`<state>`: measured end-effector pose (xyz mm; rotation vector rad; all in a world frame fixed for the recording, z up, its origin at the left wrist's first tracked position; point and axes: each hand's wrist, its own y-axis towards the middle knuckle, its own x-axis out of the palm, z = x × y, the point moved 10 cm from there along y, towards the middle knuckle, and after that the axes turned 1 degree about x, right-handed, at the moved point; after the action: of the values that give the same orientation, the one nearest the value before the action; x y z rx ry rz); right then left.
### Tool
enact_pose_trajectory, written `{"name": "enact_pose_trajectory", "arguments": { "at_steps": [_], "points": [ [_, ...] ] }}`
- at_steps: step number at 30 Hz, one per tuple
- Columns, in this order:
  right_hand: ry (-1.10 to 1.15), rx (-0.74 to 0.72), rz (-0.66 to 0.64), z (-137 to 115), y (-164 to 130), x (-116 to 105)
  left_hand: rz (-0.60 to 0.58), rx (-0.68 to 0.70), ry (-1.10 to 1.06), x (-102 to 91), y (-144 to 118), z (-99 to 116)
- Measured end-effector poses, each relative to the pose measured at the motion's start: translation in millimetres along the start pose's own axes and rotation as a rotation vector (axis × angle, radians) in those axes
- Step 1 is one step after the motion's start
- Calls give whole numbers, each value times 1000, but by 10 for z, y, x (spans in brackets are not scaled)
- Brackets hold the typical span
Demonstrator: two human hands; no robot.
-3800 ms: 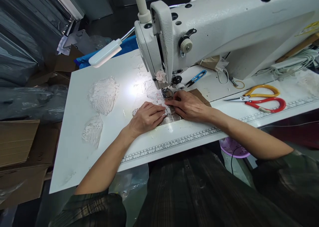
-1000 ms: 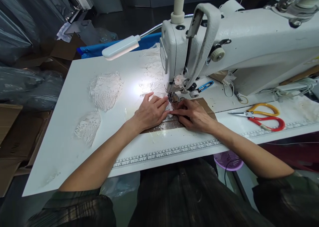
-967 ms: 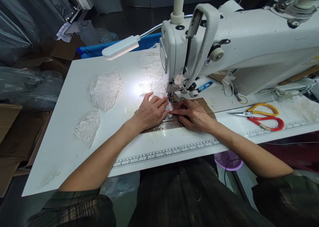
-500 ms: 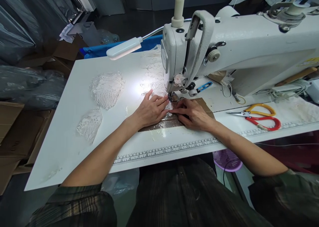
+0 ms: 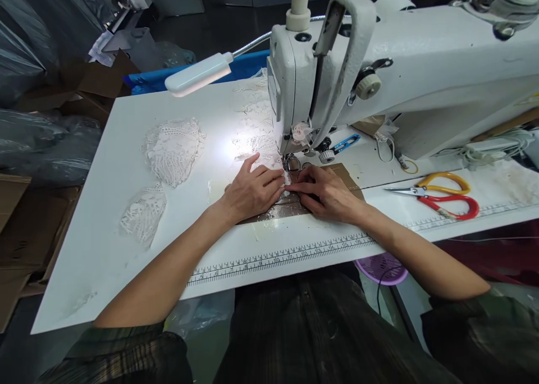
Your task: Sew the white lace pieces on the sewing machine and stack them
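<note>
In the head view, the person's left hand point(image 5: 251, 188) lies flat, palm down and fingers spread forward, pressing a strip of white lace point(image 5: 269, 160) against the white table point(image 5: 126, 232) just to the left of the presser foot point(image 5: 291, 163) of the sewing machine point(image 5: 404, 75). The right hand point(image 5: 326, 192) lies just to its right, palm down with the fingers held close together and the forefinger stretched toward the left hand, so that the tips of the two hands all but meet on the lace directly before the foot; neither hand closes round anything, both only press down. The lace runs under the foot and away behind it in the bright pool thrown by the lamp point(image 5: 197, 74) on its bendy neck. Beneath the hands and lace lies a brown taped patch point(image 5: 290, 209), its near edge showing below the knuckles. Well to the left on the table rest two loose lace pieces, a larger one point(image 5: 173, 149) and a smaller one point(image 5: 143, 220) nearer the front edge. To the right of the machine's head lie blue thread snips point(image 5: 342, 144), and farther right a pair of scissors with yellow and red handles point(image 5: 442, 196). A printed ruler point(image 5: 278, 256) runs along the table's near edge, and a purple basket point(image 5: 382, 266) shows below it.
</note>
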<state>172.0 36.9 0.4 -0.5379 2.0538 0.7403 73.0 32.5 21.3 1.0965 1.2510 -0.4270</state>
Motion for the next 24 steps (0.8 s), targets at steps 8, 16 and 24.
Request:
{"name": "enact_pose_trajectory", "arguments": {
  "at_steps": [8, 16, 24],
  "points": [
    [-20, 22, -1, 2, 19, -6, -63, -53, -46, 29, 21, -69],
    [-100, 59, -39, 18, 98, -13, -104, -106, -17, 99, 44, -132],
    [-154, 134, -58, 166, 127, 25, -78, -196, 16, 133, 72, -194]
  ]
}}
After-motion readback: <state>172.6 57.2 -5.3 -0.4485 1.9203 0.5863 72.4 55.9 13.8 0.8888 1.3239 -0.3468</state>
